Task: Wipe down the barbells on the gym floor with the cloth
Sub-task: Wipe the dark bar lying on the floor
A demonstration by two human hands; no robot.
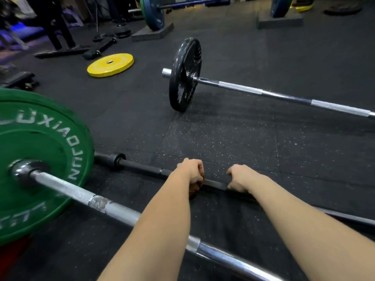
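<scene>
Three barbells within reach on gym floor (263,149): green-plate barbell (67,191) lower left, black-plate barbell (239,87) upper right, bare black bar (142,168) centre. On that bar: left hand (191,171) clamped round brown cloth (194,188), right hand (240,177) curled over it just beside. Risk: unloaded bar rolling under the wipe, pinching fingers against floor.

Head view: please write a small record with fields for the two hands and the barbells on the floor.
left hand: holds dark brown cloth against thin black bar
right hand: grips the same bar, beside the left
nearest barbell: chalky silver bar with green plate
farther barbell: shiny silver bar with black plate
loose: yellow plate, flat on floor
</scene>
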